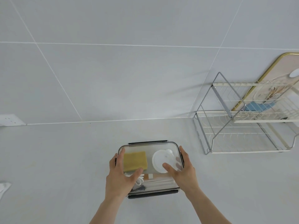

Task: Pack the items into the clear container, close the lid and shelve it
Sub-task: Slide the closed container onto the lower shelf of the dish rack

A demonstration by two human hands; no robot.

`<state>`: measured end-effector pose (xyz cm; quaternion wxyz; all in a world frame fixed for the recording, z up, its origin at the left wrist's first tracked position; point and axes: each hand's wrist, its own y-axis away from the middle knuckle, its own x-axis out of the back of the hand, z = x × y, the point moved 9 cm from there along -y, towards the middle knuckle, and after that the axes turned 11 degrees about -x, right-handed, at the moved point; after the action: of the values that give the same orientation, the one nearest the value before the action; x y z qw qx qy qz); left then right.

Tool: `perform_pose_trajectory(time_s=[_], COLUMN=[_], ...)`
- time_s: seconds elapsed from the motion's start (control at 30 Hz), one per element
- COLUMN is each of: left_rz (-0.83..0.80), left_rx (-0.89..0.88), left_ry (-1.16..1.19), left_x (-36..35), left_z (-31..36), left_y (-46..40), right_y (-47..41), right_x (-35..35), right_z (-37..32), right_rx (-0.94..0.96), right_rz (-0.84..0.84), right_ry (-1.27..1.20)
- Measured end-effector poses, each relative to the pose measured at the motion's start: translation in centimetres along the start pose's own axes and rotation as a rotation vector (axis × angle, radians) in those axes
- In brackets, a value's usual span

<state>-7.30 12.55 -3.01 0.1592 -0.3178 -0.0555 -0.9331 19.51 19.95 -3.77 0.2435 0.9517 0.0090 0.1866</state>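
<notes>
The clear container [149,145] rests on the white counter with its transparent lid on top and dark clasps along the far and near edges. Through the lid I see a yellow sponge [135,160], a round white item [161,160] and several small white pieces near the front. My left hand [120,173] lies on the lid's left side, fingers spread, thumb over the sponge's near corner. My right hand [182,170] lies on the lid's right side, fingers curling over the right edge.
A two-tier wire rack [242,126] stands at the right against the tiled wall, holding a blue item and a clear bowl, with a gold-rimmed board leaning behind. A wall socket [11,120] sits at the far left. A white object [4,187] lies at the left edge.
</notes>
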Motion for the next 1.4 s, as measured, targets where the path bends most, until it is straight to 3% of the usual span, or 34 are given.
perform_pose_trajectory(time_s=[0.83, 1.1, 1.4], left_rz=[0.103, 0.057, -0.077], left_rx=[-0.216, -0.259, -0.278], left_ry=[-0.006, 0.018, -0.004], left_x=[13.2, 11.0, 1.3], left_z=[15.3, 17.3, 20.5], left_y=[-5.5, -5.0, -2.5], right_y=[7.2, 8.5, 8.7], right_x=[5.7, 8.8, 16.6], right_z=[-19.3, -18.1, -10.6], right_rx=[0.268, 0.24, 0.104], right_rz=[0.127, 0.179, 0.26], right_ry=[-0.092, -0.095, -0.113])
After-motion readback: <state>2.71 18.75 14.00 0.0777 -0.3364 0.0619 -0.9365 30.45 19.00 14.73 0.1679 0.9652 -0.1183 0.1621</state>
